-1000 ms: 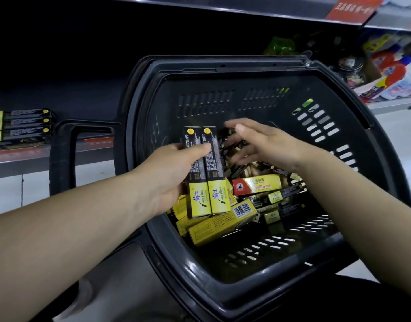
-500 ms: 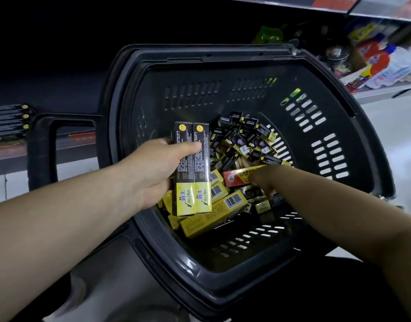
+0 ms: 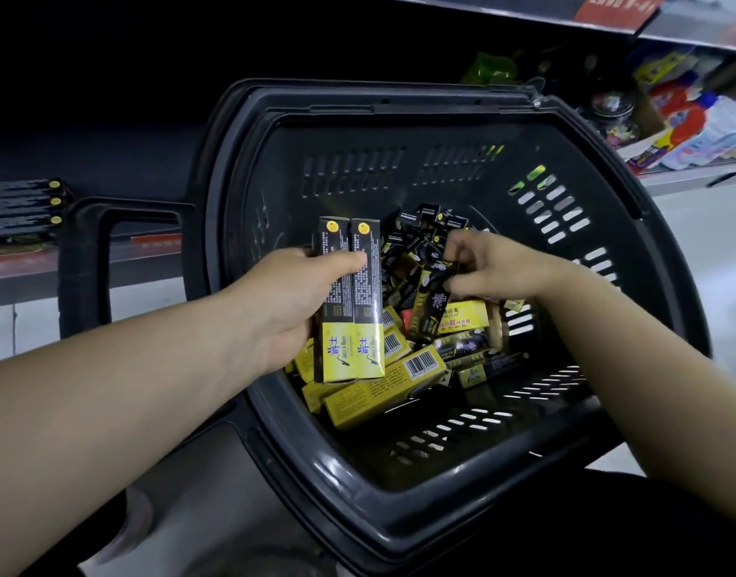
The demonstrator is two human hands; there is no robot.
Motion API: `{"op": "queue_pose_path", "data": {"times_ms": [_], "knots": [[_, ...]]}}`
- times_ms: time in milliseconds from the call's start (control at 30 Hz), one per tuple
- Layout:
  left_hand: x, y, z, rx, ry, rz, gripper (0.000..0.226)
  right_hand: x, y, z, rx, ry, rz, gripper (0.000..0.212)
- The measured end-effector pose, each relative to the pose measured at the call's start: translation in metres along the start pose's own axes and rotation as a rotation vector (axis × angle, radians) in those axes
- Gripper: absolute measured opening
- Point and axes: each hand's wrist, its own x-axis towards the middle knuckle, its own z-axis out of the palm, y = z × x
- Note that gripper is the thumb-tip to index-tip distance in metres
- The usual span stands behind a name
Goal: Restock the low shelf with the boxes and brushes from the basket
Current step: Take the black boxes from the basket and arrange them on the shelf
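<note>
The near rim of the basket [image 3: 399, 530] fills the lower middle of the frame. Inside it, just below centre, lies a loose pile of yellow boxes [image 3: 382, 393], some with barcodes facing up. Above them the left hand [image 3: 291, 301] grips two long black-and-yellow boxes [image 3: 351, 301] side by side, thumb across their fronts, held upright over the pile. Right of centre the right hand [image 3: 495, 264] pinches the top end of a tilted box [image 3: 430, 310], whose lower end sits among the pile. Behind it, small black boxes [image 3: 424, 226] heap toward the far side of the basket. At the left edge, beyond the basket's handle [image 3: 83, 260], the low shelf [image 3: 25, 268] carries a stack of dark boxes [image 3: 20, 206]. At the upper right another shelf [image 3: 682, 179] holds bright bottles and packets [image 3: 691, 114].
</note>
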Motion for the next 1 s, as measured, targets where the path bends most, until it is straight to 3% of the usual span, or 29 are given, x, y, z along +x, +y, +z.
{"op": "queue_pose_path", "data": {"times_ms": [167,300,467,633,700,767,867,1000], "knots": [[0.001,-0.002,0.002,-0.015,-0.013,0.019,0.016,-0.019,-0.044,-0.003,0.149,0.067,-0.164,0.011],[0.000,0.000,0.001,-0.056,-0.036,0.024,0.016,-0.020,-0.064,0.006,0.239,0.071,-0.211,0.025],[-0.002,0.003,0.002,-0.153,-0.077,0.020,0.030,-0.011,-0.075,0.029,0.629,0.152,-0.109,0.028],[-0.010,0.007,-0.001,-0.162,-0.119,0.003,0.040,-0.009,-0.088,0.029,0.296,0.424,-0.102,0.021],[-0.013,0.007,-0.001,-0.138,-0.144,0.009,0.048,-0.012,-0.092,0.027,0.268,0.466,-0.132,0.022],[-0.015,0.006,-0.001,-0.139,-0.170,0.014,0.054,-0.015,-0.098,0.029,0.375,0.424,-0.127,0.025],[-0.015,0.006,-0.002,-0.146,-0.189,0.020,0.059,-0.018,-0.103,0.032,0.692,0.224,0.005,0.040],[-0.015,0.007,-0.004,-0.180,-0.173,0.037,0.057,-0.022,-0.104,0.032,0.916,0.055,0.084,0.038]]}}
